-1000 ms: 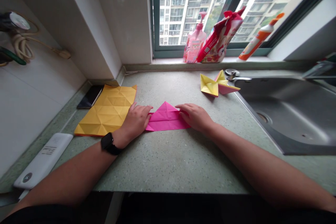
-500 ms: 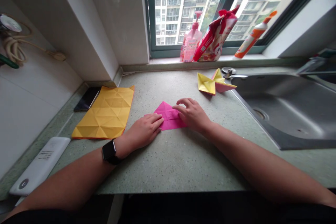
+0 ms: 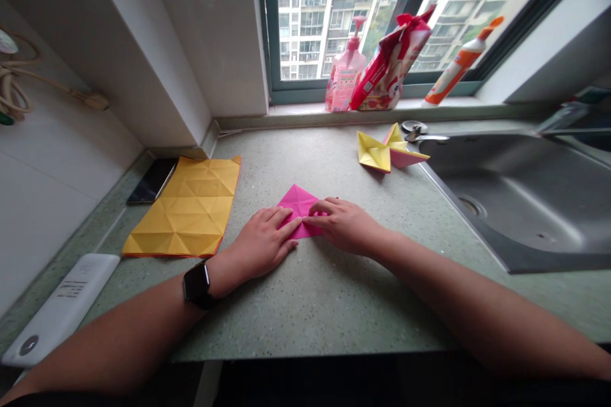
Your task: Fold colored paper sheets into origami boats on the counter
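A folded piece of pink origami paper (image 3: 296, 199) lies on the counter in the middle of the head view, one corner pointing away from me. My left hand (image 3: 267, 232) rests flat on its left side with the fingers stretched out, a dark watch on the wrist. From the right, my right hand (image 3: 346, 222) has its thumb and fingertips pinched together at the paper's centre, close to my left index fingertip. The paper's right side is mostly covered by that hand.
Creased yellow paper (image 3: 186, 206) lies at left beside a dark phone (image 3: 151, 181) and a white oblong device (image 3: 62, 305). A folded yellow-and-pink paper shape (image 3: 375, 154) stands near the steel sink (image 3: 506, 197). A pink pump bottle (image 3: 344, 79), a red bag (image 3: 394, 70) and an orange-white bottle (image 3: 453, 73) line the sill.
My right hand has moved left and down onto the paper, its fingers closing at the centre. My left index finger has slid slightly right. The view has shifted a little.
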### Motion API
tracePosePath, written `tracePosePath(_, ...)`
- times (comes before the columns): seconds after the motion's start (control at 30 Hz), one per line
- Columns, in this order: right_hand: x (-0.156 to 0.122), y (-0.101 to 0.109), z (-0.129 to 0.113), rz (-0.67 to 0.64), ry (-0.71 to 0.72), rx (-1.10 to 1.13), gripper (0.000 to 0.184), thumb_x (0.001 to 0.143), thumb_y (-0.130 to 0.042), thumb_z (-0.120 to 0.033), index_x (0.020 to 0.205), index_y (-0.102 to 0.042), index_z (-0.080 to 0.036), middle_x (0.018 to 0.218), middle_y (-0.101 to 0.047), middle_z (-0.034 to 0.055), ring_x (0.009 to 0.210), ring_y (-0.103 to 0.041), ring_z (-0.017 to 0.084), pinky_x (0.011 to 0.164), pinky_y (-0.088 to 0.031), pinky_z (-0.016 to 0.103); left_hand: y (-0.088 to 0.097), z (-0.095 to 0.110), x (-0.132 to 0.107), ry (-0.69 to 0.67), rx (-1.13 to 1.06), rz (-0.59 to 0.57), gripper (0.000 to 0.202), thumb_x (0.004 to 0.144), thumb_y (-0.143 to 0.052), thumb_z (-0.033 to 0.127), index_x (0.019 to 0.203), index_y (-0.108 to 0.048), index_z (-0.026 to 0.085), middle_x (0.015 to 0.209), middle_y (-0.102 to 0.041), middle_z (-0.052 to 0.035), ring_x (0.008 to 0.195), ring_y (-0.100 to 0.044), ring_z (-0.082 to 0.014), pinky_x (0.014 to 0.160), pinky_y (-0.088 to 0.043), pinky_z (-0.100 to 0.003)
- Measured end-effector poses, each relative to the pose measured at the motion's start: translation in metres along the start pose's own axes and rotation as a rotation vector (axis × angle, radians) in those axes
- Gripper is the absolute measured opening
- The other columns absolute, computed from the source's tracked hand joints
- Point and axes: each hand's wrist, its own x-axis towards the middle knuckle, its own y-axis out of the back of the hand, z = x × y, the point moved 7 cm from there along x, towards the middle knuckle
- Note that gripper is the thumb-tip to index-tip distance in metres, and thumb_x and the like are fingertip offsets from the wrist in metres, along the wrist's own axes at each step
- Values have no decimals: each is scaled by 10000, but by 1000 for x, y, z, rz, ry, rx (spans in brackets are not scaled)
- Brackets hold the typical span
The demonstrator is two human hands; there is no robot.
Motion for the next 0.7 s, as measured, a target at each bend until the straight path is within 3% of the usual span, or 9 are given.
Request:
tracePosePath(0.37, 1, 9, -5, -127, -158, 24, 406, 956, -630, -105, 1241, -847, -293, 1253, -770, 109, 1048, -685, 260, 902, -560, 388, 6, 1, 1, 36, -13, -43, 448, 1119, -568, 426, 1506, -637, 212, 1506, -635, -144, 1394, -567, -346, 1192, -466, -526)
tracePosePath(0.53, -5, 19, 2, -227, -287, -3, 347, 973, -619, -129, 1148, -872, -289, 1228, -781, 109, 1026, -686, 268, 838, -534, 375, 14, -3, 1, 47, 8, -6, 325, 1098, -607, 367, 1366, -720, 220, 1386, -706, -121, 1231, -637, -336, 1084, -520, -533)
tracePosePath(0.7, -11, 26, 10, -313, -402, -56, 313, 1000, -595, -162, 1032, -887, -269, 1162, -780, 129, 946, -671, 278, 736, -474, 378, 22, -7, -3, 66, 45, 24, 205, 1078, -643, 323, 1181, -778, 208, 1274, -754, -118, 1151, -680, -316, 1104, -496, -565)
